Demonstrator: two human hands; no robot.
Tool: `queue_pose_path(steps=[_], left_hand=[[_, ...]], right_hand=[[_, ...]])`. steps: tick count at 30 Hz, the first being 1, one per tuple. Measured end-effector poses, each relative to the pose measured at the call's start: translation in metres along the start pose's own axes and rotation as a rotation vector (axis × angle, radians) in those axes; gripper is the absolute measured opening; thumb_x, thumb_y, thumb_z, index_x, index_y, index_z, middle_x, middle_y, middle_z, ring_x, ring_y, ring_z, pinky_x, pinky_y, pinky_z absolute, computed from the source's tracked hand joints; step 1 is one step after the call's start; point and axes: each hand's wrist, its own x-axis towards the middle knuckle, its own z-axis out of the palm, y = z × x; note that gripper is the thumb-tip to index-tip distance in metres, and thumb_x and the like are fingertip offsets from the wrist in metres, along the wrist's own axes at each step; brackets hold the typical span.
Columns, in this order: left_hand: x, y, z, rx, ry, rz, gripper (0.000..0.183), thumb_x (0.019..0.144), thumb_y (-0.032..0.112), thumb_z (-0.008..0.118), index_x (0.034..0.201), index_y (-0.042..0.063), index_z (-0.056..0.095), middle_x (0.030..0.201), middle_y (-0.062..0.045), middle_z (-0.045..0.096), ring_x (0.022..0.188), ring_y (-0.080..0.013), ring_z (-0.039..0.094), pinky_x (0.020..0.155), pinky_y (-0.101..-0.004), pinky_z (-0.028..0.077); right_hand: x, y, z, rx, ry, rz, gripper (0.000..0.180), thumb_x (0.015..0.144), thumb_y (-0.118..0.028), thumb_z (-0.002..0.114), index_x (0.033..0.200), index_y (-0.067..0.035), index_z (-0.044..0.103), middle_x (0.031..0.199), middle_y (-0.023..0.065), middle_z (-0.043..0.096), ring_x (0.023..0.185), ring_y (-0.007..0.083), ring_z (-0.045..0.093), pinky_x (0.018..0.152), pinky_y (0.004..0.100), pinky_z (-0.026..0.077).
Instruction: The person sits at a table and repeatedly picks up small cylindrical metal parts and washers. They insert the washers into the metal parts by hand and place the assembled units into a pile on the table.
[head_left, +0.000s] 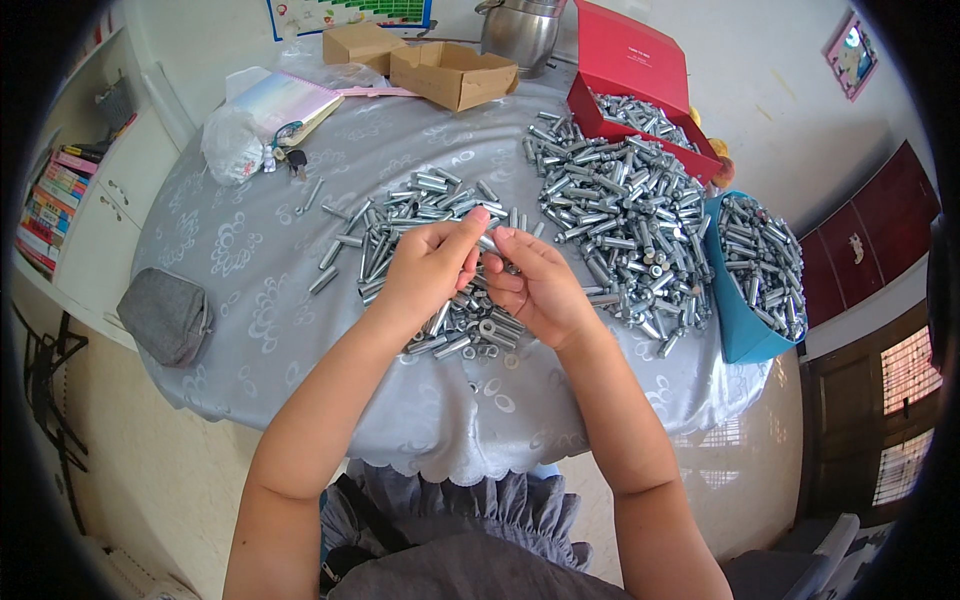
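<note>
My left hand (439, 259) and my right hand (536, 281) meet above a pile of loose metal parts. Both pinch a small shiny metal sleeve (487, 243) between thumbs and fingertips; the fingers cover most of it. Beneath them lies the pile of metal sleeves and bolts (427, 202), with flat washers (487, 328) and hex nuts (469, 352) at its near side. To the right of my right hand spreads a larger heap of assembled expansion bolts (622, 217).
A red box (630, 45) and a teal fabric bin (750, 341), both holding bolts, flank the heap. Cardboard boxes (454, 79), a steel pot (521, 37) and a notebook (281, 101) stand at the back. A grey pouch (161, 319) sits on the left of the cloth-covered table (247, 337).
</note>
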Motion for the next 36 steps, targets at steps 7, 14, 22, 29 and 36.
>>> queue_pose_path(steps=[7,14,22,29,36], left_hand=[[0.005,0.01,-0.017,-0.094,0.184,-0.007,0.044,0.087,0.039,0.053,0.056,0.008,0.047,0.046,0.002,0.041,0.038,-0.0037,0.034,0.036,-0.0204,0.024],[0.014,0.005,-0.032,-0.485,0.176,-0.042,0.021,0.086,0.029,0.053,0.08,0.009,0.046,0.066,0.0,0.047,0.043,-0.0061,0.034,0.04,-0.0215,0.027],[0.014,-0.002,-0.025,-0.521,0.055,-0.034,0.02,0.078,0.003,0.045,0.097,0.0,0.047,0.084,-0.008,0.05,0.064,-0.0146,0.047,0.056,-0.0279,0.041],[0.004,0.005,-0.013,-0.391,0.018,-0.141,0.032,0.077,-0.001,0.041,0.108,-0.002,0.048,0.092,-0.01,0.054,0.074,-0.0168,0.055,0.068,-0.0299,0.048],[-0.003,0.011,-0.017,-0.315,-0.062,-0.154,0.044,0.075,0.001,0.038,0.117,-0.006,0.047,0.09,-0.011,0.053,0.06,-0.0143,0.05,0.045,-0.0259,0.042]], right_hand=[[0.001,-0.004,0.0,-0.32,0.308,-0.202,0.015,0.092,-0.018,0.048,0.091,-0.003,0.051,0.072,-0.0001,0.047,0.054,0.0037,0.035,0.044,0.0172,0.027],[0.012,-0.003,-0.005,-0.56,0.324,-0.301,0.018,0.091,-0.013,0.048,0.103,-0.001,0.052,0.081,0.002,0.053,0.064,0.0052,0.045,0.052,0.0178,0.036],[0.019,0.009,-0.006,-0.695,0.208,-0.564,0.024,0.089,-0.004,0.045,0.113,0.002,0.045,0.1,0.0082,0.054,0.089,0.0117,0.053,0.074,0.0231,0.043],[0.009,0.012,-0.002,-0.74,0.138,-0.421,0.02,0.088,-0.005,0.049,0.106,0.001,0.051,0.095,0.0058,0.058,0.089,0.0117,0.054,0.077,0.0238,0.044],[0.002,0.01,0.005,-1.157,0.078,-0.658,0.026,0.083,-0.014,0.059,0.108,-0.008,0.059,0.091,0.006,0.058,0.071,0.0115,0.047,0.064,0.0233,0.041]])
